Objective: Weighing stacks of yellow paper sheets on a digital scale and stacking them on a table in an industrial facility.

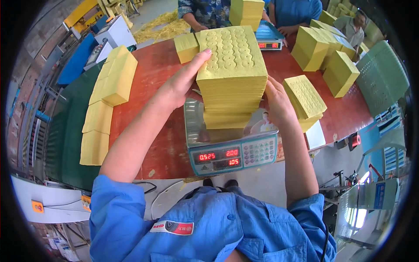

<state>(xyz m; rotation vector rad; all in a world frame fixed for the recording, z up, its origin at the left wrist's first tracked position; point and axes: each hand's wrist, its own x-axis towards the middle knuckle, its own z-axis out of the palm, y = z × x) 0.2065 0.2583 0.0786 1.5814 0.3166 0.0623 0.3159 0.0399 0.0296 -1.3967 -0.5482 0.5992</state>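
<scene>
A worker in a blue jacket steadies a tall stack of yellow embossed paper sheets (231,65) on the steel pan of an electronic weighing scale (229,144) that sits at the near edge of a red-brown tabletop (157,74). The left hand (183,81) lies open against the stack's left side, fingers stretched up so that the tips reach the top sheet; the right hand (276,99) presses flat against the stack's right side, lower down, fingers loosely spread rather than clenched. The stack stands upright, its upper part wider than the narrower bundle under it, and the scale's front panel glows with red digits beside a keypad. Just right of the right hand a smaller yellow bundle (305,99) rests tilted on the tabletop, with a white sheet (315,134) at the near right edge below it. Along the left edge a row of yellow bundles (107,98) runs from the far left corner toward the near side, partly overhanging a green surface (65,135). A small yellow block (187,47) lies behind the stack, close to the far edge. Toward the far right corner more yellow stacks (325,52) stand grouped together, near a green plastic chair (382,76). At the far edge a second scale (267,37) shows red digits, and two other people (244,11) stand behind it, one holding another yellow pile.
</scene>
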